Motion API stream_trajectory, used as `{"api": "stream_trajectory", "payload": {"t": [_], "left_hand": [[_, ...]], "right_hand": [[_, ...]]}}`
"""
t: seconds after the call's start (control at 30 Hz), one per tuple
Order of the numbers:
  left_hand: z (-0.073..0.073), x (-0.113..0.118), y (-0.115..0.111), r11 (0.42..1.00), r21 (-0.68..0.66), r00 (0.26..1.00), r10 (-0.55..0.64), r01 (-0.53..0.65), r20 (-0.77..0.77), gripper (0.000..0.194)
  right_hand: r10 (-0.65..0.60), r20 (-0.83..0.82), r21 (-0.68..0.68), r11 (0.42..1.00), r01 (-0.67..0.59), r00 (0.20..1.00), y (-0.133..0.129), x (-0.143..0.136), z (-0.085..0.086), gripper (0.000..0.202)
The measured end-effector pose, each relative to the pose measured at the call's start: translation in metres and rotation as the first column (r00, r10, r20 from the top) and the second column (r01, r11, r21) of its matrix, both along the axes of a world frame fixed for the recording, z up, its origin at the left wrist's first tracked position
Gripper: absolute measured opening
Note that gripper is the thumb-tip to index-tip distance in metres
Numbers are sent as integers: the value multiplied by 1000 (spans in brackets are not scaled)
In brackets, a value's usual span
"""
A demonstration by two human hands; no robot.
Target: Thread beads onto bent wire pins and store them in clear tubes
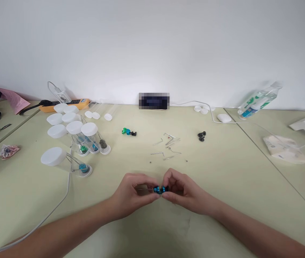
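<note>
Near the table's front middle, my left hand [134, 193] and my right hand [183, 190] meet at a small blue and black part [161, 190]. Left fingers pinch its left end, where a thin metal rod also runs under the fingers. Right thumb and forefinger close on its black right end. Beyond the hands lie several thin bent metal wires [171, 156]. Green, blue and black small parts [128, 132] rest together behind and to the left. Several black pieces [202, 135] form a small pile behind and to the right.
Clear tubes with white caps [53, 156] stand at the left, before an orange power strip [79, 104]. A phone [154, 101] leans on the wall. At the right are a bottle [258, 100], a white case [224, 118] and a tissue pack [284, 148]. A white cable [67, 186] passes the left arm.
</note>
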State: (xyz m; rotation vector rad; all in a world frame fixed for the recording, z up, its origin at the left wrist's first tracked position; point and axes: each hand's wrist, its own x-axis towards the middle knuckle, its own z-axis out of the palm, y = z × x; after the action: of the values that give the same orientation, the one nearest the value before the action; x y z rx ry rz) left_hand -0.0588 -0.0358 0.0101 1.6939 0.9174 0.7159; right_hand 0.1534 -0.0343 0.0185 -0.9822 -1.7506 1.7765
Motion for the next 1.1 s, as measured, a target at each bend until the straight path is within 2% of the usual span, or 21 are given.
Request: {"api": "stream_trajectory", "payload": {"t": [0.13, 0.3, 0.47, 0.63, 0.77, 0.93, 1.1], "left_hand": [[1, 0, 0, 1000, 20, 1000, 1, -1, -23, 18], [2, 1, 0, 1000, -6, 1000, -5, 5, 10, 17], [1, 0, 0, 1000, 14, 1000, -6, 6, -30, 20], [0, 0, 0, 1000, -14, 1000, -4, 4, 0, 19], [0, 0, 0, 1000, 8, 999, -13, 13, -31, 19], [0, 0, 0, 1000, -2, 1000, -1, 1, -12, 18], [0, 0, 0, 1000, 11, 999, -10, 11, -39, 19]], "right_hand": [[43, -15, -29, 999, -43, 999, 0, 0, -1, 25], [-2, -20, -1, 1000, 2, 1000, 0, 0, -2, 25], [23, -34, -32, 999, -24, 999, 0, 0, -3, 24], [-31, -17, 1, 1000, 31, 999, 0, 0, -4, 26], [10, -21, -21, 1000, -11, 1000, 1, 0, -3, 25], [-21, -3, 1, 1000, 21, 1000, 1, 0, -2, 28], [12, -7, -9, 1000, -12, 1000, 1, 0, -3, 26]]}}
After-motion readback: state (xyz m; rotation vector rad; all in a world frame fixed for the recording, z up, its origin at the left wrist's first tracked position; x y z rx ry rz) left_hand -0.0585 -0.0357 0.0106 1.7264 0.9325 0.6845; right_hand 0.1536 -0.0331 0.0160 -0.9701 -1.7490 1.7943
